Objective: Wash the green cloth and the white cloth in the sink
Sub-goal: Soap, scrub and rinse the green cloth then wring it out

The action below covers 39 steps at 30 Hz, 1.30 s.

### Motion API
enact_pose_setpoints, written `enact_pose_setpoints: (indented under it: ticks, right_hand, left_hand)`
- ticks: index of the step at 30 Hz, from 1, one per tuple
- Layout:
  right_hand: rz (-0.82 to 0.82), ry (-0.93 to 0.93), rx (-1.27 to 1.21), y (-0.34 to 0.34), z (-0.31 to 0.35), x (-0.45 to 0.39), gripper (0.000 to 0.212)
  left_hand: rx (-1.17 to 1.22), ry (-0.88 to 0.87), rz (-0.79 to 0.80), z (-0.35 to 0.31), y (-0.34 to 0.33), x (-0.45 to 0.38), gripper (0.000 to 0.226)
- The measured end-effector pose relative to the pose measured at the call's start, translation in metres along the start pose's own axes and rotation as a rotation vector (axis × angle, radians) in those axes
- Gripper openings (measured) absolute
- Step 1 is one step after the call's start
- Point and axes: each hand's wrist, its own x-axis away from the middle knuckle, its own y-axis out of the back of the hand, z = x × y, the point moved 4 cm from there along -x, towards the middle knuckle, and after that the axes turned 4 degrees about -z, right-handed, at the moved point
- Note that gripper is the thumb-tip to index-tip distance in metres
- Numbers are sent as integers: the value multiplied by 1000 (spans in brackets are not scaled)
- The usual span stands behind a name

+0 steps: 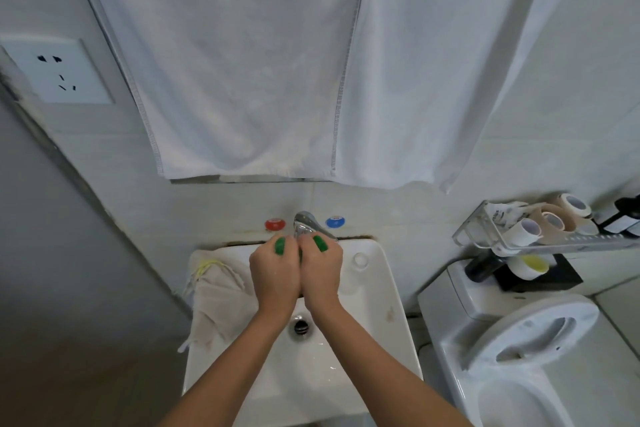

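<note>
Over the white sink (381, 291), just below the chrome faucet (304, 224), my left hand (275, 276) and my right hand (320, 274) are pressed side by side. Both grip the green cloth (280, 245), bunched up inside the fists. Only two green bits show, one above each hand's knuckles. The white cloth (221, 298), off-white with a yellowish cord, lies draped over the sink's left rim. The drain (300, 326) sits under my wrists.
A large white towel (249, 73) hangs on the wall above the sink. Red (275, 224) and blue (335, 221) knobs flank the faucet. A wire shelf (540, 239) with tape rolls hangs at right above the toilet (519, 350). A wall socket (57, 71) is at left.
</note>
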Motion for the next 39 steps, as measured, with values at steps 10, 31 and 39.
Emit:
enact_pose_setpoints:
  ticks: [10,31,39]
  right_hand:
    - [176,-76,17,-4,12,0,21]
    - [334,371,344,37,151,-49,9]
    - [307,415,155,49,206,-54,19]
  left_hand:
    - [-20,36,167,-1,8,-22,26]
    - [-124,-382,541,-123,49,-84,22]
    - [-848,-758,210,-161,72,-95,39]
